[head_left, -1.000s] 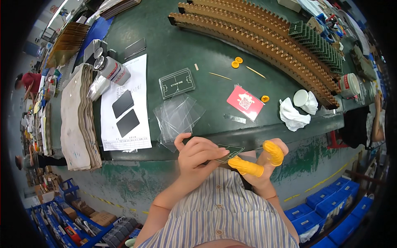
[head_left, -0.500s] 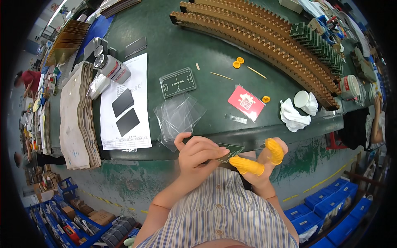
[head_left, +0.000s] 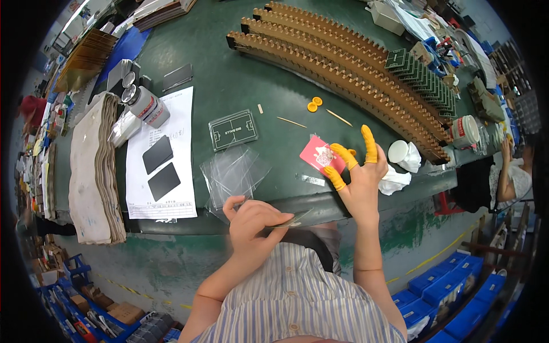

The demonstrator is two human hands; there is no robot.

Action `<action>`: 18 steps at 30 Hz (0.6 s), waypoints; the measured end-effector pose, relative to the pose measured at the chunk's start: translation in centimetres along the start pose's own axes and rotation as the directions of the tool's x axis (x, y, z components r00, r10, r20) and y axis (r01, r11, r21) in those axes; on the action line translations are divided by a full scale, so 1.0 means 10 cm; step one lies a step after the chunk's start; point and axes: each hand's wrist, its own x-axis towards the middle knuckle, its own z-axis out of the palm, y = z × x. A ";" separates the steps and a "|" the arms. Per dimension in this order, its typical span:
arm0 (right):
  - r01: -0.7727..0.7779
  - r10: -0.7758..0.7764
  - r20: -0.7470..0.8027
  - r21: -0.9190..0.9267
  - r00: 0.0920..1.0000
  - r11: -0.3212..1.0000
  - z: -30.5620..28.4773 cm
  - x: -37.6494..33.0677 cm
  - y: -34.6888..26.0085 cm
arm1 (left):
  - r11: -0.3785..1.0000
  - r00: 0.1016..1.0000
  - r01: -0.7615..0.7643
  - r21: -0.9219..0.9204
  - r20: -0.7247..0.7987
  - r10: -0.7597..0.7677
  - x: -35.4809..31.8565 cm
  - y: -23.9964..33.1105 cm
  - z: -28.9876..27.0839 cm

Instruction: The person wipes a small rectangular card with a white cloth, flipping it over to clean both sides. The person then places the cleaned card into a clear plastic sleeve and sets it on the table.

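My left hand (head_left: 253,227) pinches a thin green card (head_left: 297,219) between thumb and fingers, tilted nearly edge-on just off the table's front edge. My right hand (head_left: 361,182) is stretched over the table with its fingers spread, and nothing shows in it. Yellow finger cots (head_left: 369,143) cover some of its fingers. Under and beside those fingertips lies a red card (head_left: 310,151) with a white print. A green card with white field lines (head_left: 233,130) lies flat farther off, above loose clear plastic sheets (head_left: 233,176).
Long slotted wooden racks (head_left: 320,66) cross the far right, with green cards (head_left: 423,83) standing in them. Loose finger cots (head_left: 313,106), wooden picks (head_left: 339,118), a crumpled white cloth (head_left: 394,182) and a jar (head_left: 465,131) lie around. At left are black cards (head_left: 164,182) on paper and bottles (head_left: 148,106).
My right hand has left the green card and reached forward to the right, over the red card. The left hand keeps the card, now tilted more edge-on.
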 end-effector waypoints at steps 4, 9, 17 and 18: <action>0.060 -0.058 0.050 -0.029 0.997 0.998 0.01 0.02 -0.03 | 1.000 1.000 0.004 -0.003 0.018 -0.004 0.01 -0.01 -0.01; 0.087 -0.084 0.060 -0.061 0.995 0.994 0.04 0.02 -0.02 | 1.000 1.000 0.008 -0.006 0.022 -0.008 0.02 -0.04 -0.01; 0.079 -0.077 0.033 -0.077 0.997 0.994 0.05 0.02 -0.03 | 1.000 1.000 0.022 -0.019 0.022 -0.021 0.03 -0.05 -0.02; 0.079 -0.075 0.047 -0.077 0.996 0.994 0.05 0.02 -0.03 | 1.000 1.000 0.020 -0.019 0.019 -0.020 0.03 -0.05 -0.02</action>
